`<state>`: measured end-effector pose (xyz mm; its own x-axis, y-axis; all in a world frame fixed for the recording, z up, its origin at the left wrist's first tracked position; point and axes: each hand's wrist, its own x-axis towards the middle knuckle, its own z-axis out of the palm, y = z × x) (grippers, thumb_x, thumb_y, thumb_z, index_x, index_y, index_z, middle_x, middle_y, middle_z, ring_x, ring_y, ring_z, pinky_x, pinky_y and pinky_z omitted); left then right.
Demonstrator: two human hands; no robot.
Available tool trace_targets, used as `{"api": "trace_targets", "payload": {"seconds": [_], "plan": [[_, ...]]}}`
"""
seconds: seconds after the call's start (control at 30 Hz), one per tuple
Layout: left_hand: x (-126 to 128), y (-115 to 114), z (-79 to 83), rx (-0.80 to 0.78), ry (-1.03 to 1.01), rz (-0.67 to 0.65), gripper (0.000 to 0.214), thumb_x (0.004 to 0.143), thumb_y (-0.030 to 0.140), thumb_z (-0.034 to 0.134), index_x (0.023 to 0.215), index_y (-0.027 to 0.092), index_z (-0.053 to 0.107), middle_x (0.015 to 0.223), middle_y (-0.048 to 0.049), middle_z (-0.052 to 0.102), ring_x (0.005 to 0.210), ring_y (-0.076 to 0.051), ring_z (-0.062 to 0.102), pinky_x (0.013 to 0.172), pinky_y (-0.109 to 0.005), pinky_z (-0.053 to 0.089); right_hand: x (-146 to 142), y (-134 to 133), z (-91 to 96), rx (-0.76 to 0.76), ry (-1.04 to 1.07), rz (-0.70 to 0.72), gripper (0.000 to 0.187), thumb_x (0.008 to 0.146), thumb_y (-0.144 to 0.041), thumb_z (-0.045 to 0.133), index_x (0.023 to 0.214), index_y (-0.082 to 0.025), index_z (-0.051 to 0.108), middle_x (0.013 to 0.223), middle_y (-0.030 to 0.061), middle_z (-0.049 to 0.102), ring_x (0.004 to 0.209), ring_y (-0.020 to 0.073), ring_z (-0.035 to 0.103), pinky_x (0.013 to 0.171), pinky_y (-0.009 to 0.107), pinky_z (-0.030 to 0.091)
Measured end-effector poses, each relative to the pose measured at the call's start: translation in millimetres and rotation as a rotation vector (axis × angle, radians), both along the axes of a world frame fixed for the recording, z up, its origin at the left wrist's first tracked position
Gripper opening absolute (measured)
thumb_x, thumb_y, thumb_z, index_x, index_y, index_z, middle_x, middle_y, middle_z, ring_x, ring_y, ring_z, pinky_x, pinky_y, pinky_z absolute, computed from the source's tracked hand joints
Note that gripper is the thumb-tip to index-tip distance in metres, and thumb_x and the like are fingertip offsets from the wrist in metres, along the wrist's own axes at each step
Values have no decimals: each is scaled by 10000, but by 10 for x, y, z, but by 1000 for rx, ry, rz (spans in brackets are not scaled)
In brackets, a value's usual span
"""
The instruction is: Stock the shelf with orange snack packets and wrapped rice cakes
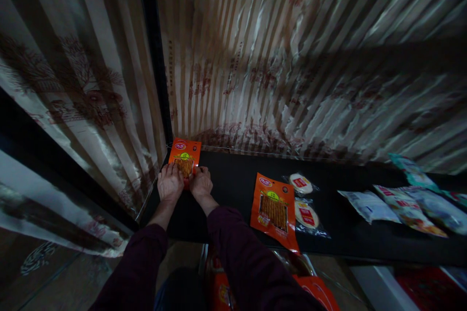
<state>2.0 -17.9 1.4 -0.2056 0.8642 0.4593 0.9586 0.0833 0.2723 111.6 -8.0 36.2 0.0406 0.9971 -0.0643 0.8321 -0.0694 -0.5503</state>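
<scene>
An orange snack packet point(185, 154) with a clear window showing brown sticks lies at the left end of the black shelf point(228, 180), in the corner. My left hand point(170, 183) is curled over its lower left side. On the lower right side, the fingers of my right hand point(201, 182) close on the same packet. The packet's bottom edge is mostly hidden by both hands. To the right lies a second orange packet point(273, 208) of the same kind, its bottom corner jutting over the shelf's front edge.
Two round, pale wrapped snacks point(306, 215) lie beside the second packet. Farther right are several bags, including a white bag point(370, 205) and a teal bag point(412, 170). Below the shelf, a container holds more orange packets point(317, 291). Patterned curtains point(255, 58) hang behind and at left, with a dark post point(153, 34) between.
</scene>
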Motion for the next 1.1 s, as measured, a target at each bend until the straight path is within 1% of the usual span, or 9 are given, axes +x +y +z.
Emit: {"api": "trace_targets", "payload": {"seconds": [0.13, 0.23, 0.33, 0.43, 0.53, 0.73, 0.87, 1.0, 1.1], "plan": [[36, -40, 44, 39, 21, -30, 413, 861, 291, 397, 1169, 124, 615, 1245, -150, 600, 1154, -313, 488, 916, -441, 392, 63, -147, 11, 73, 14, 69, 413, 851, -270, 508, 1263, -247, 532, 1327, 83, 477, 1151, 232, 460, 929, 326, 416], [45, -67, 59, 35, 28, -131, 377, 844, 274, 422, 1135, 180, 642, 1229, -114, 616, 1123, -293, 505, 916, -426, 405, 112, -269, 4, 182, -10, 240, 423, 896, -277, 435, 1315, -308, 479, 1448, 25, 387, 1187, 243, 417, 953, 363, 396], [42, -71, 51, 1, 32, -215, 338, 818, 220, 442, 1063, 221, 675, 1160, -82, 651, 1081, -252, 530, 946, -376, 411, 131, -317, 4, 146, -31, 332, 384, 908, -256, 395, 1263, -318, 528, 1425, -9, 441, 1207, 257, 388, 953, 397, 395], [38, -72, 55, -12, 38, -223, 333, 813, 207, 437, 1040, 221, 680, 1140, -85, 654, 1055, -246, 536, 947, -366, 418, 142, -346, 33, 115, -36, 326, 390, 895, -229, 398, 1255, -279, 540, 1404, 6, 469, 1226, 257, 373, 969, 400, 392], [32, -81, 67, -16, 35, -216, 332, 815, 210, 428, 1038, 212, 675, 1139, -86, 652, 1052, -255, 530, 931, -368, 420, 187, -472, 63, 164, -50, 361, 424, 865, -190, 422, 1274, -216, 528, 1414, 58, 445, 1258, 256, 345, 987, 388, 386], [28, -134, 48, 53, -10, -217, 332, 795, 215, 422, 1020, 159, 660, 1123, -118, 649, 1053, -269, 514, 906, -374, 424, 364, -1018, 29, 211, -36, 353, 472, 847, -191, 459, 1316, -163, 488, 1412, 104, 424, 1291, 241, 324, 1027, 378, 365], [64, -285, 74, 55, -33, -181, 311, 786, 219, 410, 959, 161, 662, 1067, -119, 659, 1022, -272, 521, 860, -376, 438, 466, -1306, -5, 166, -28, 358, 404, 867, -218, 448, 1253, -160, 554, 1424, 113, 415, 1289, 252, 341, 1015, 386, 378], [121, -497, 109, 15, -61, -140, 311, 777, 210, 403, 941, 169, 664, 1046, -118, 654, 1000, -276, 540, 818, -387, 456, 550, -1455, -41, 137, 5, 357, 362, 888, -209, 430, 1210, -166, 589, 1413, 101, 439, 1288, 234, 352, 1019, 365, 375], [169, -663, 94, -8, -100, -157, 311, 775, 187, 396, 924, 151, 667, 974, -128, 658, 961, -264, 565, 852, -390, 457, 609, -1558, -88, 131, 25, 374, 346, 871, -193, 459, 1183, -167, 606, 1397, 111, 458, 1288, 230, 360, 1022, 370, 374]]}}
